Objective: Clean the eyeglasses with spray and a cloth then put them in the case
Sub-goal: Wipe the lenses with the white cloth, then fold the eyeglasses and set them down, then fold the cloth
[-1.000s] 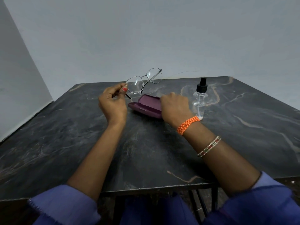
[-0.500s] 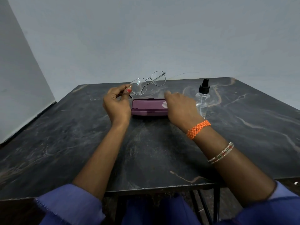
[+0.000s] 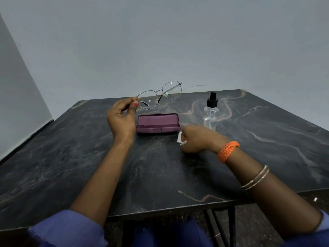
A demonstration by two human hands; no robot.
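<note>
The left hand (image 3: 121, 120) was raised above the dark, marble-patterned stone worktop (image 3: 71, 157), its thumb and fingers pinched shut on the near end of a pair of thin silver wire-framed eyeglasses (image 3: 160, 94). The eyeglasses were held clear of the worktop, tilted so that the far lens stood higher than the near one, with the folded temple arms showing behind the lenses. A red-painted thumbnail sat just beside the frame's edge.

Just beside that hand, toward the right, lay a purple hard-shell rectangular eyeglass case (image 3: 158, 123), resting flat on the worktop with its lid down and a small clasp at the front edge. The eyeglasses hung above and slightly behind it, not touching it.

The right hand (image 3: 197, 139) was low over the worktop at the case's near right corner, its grip closed around a small white cloth (image 3: 180, 139), of which only a folded corner showed between the fingers. The hand was blurred, so the exact hold on the cloth could not be made out. An orange braided wristband (image 3: 228, 151) circled that wrist, and thin metallic bangles (image 3: 255, 178) sat further up the forearm.

Behind the right hand stood a clear plastic spray bottle with a black nozzle (image 3: 211, 111), upright on the worktop, near the case's right end but apart from it. Blue sleeves (image 3: 67, 229) covered both upper arms at the bottom of the view.
</note>
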